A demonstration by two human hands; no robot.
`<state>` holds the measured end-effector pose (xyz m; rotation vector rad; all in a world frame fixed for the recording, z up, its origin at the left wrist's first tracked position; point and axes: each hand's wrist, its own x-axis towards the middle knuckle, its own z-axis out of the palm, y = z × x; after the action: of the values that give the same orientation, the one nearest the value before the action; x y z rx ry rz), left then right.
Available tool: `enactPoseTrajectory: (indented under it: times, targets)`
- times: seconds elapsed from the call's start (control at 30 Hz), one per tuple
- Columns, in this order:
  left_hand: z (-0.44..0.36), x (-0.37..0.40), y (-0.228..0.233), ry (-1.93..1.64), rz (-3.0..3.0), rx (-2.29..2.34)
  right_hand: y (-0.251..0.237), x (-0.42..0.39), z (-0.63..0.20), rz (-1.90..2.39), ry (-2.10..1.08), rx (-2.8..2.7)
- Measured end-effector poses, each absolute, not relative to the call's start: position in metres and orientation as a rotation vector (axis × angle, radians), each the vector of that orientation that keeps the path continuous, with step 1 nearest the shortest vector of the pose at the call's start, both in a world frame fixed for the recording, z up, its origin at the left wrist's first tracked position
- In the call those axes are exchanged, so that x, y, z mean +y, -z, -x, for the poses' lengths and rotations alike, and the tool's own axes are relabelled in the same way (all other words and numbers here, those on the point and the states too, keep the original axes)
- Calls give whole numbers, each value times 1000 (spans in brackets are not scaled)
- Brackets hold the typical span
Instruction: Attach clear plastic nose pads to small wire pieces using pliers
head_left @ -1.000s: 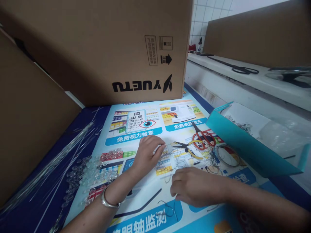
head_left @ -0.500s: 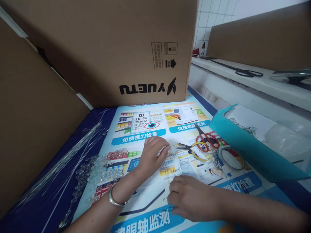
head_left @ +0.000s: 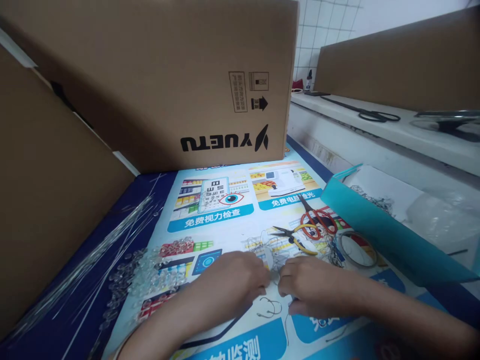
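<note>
Wire loops [head_left: 270,250]: a tangle of thin wire on the printed poster [head_left: 225,210], touching both your hands' fingertips.
Left hand [head_left: 234,280]: fingers curled, pinching at the wire; what it grips, you cannot tell.
Right hand [head_left: 313,285]: likewise curled, fingertips nearly meeting the left.
Tools: one yellow-handled pliers [head_left: 296,236], one red scissors [head_left: 317,217], just beyond.
Clear beads [head_left: 150,270]: many, left of your hands.
Cardboard box [head_left: 168,75]: one, behind.

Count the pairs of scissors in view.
2: red-handled scissors on the poster beside the pliers; black scissors on the white ledge behind. Others may be hidden.
</note>
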<state>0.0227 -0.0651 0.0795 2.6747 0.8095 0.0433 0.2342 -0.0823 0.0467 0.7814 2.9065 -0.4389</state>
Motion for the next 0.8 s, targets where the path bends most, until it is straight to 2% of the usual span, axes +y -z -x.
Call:
enactPoseTrajectory:
  times: [0.33,0.7,0.8]
  targets:
    - [-39,-75,-46,162,-2909,701,-51,-86,-231,-707,375,2919]
    - [-49,-77,-59,389,-2887,698,-46,-92,-229,-670,373,2966]
    - [-46,-78,-55,336,-2902,738,-46,-93,-232,-639,352,2972]
